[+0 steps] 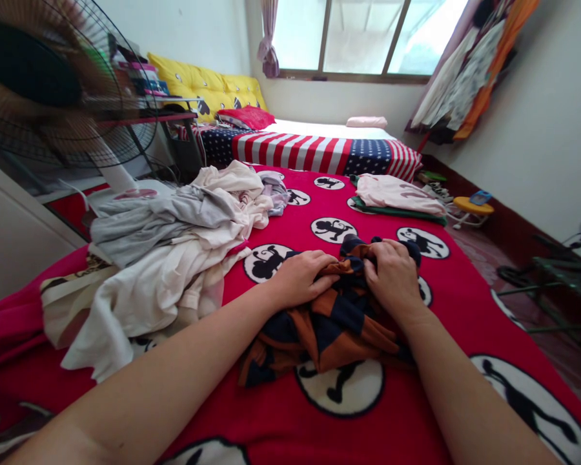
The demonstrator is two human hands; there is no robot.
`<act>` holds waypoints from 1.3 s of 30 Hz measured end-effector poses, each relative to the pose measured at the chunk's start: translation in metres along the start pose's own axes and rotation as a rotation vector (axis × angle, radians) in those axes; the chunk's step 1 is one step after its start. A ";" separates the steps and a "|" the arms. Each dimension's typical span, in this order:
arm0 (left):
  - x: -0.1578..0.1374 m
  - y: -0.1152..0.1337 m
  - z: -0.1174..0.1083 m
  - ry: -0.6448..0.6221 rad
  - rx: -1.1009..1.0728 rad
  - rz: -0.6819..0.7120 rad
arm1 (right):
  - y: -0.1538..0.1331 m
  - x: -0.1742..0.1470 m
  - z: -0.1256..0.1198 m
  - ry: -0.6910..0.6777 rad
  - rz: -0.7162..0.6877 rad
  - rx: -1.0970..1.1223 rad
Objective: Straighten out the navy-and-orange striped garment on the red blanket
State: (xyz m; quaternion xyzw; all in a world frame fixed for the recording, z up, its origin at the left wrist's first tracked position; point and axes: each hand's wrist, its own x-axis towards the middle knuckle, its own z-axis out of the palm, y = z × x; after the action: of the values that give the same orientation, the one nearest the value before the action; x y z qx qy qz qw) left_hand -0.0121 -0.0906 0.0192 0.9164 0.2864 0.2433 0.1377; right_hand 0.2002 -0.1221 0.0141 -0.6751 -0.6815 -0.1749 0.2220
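Observation:
A crumpled garment (334,323) with orange and navy stripes lies bunched on the red bed cover (397,420). My left hand (305,276) grips its upper edge from the left, fingers curled over the cloth. On the other side, my right hand (394,274) is closed on a bunched navy part of the same garment. The exact garment type cannot be made out in its folds. Left of my hands spreads a loose heap of white and grey clothes (174,239). Beyond my right hand lies a flat stack of folded clothes (397,194), pale pink over dark green.
A fan (33,64) stands at the left, beside the heap. Behind is another bed with a stars-and-stripes cover (295,150) and a red pillow (246,117). Clothes hang (469,77) at the right wall, above a small yellow stool (473,205).

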 end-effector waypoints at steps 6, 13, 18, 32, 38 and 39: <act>0.000 0.000 0.000 -0.004 -0.012 -0.004 | 0.000 0.000 0.000 -0.015 0.005 0.001; 0.000 0.000 -0.001 0.000 -0.017 -0.007 | 0.000 0.000 0.001 -0.020 0.018 0.001; 0.000 0.000 0.000 -0.003 -0.014 -0.005 | 0.001 0.000 0.003 -0.008 0.017 0.004; 0.000 0.000 0.000 0.002 -0.020 -0.006 | 0.001 0.001 0.003 -0.016 0.034 0.012; 0.000 -0.001 0.000 0.006 -0.021 -0.003 | 0.002 0.001 0.004 -0.016 0.032 0.007; 0.000 -0.001 0.000 0.006 -0.019 -0.004 | 0.002 0.001 0.004 -0.017 0.034 0.007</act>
State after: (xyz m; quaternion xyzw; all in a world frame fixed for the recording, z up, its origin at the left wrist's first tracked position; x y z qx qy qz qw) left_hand -0.0128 -0.0899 0.0187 0.9138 0.2861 0.2485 0.1462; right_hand 0.2018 -0.1192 0.0109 -0.6872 -0.6725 -0.1627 0.2214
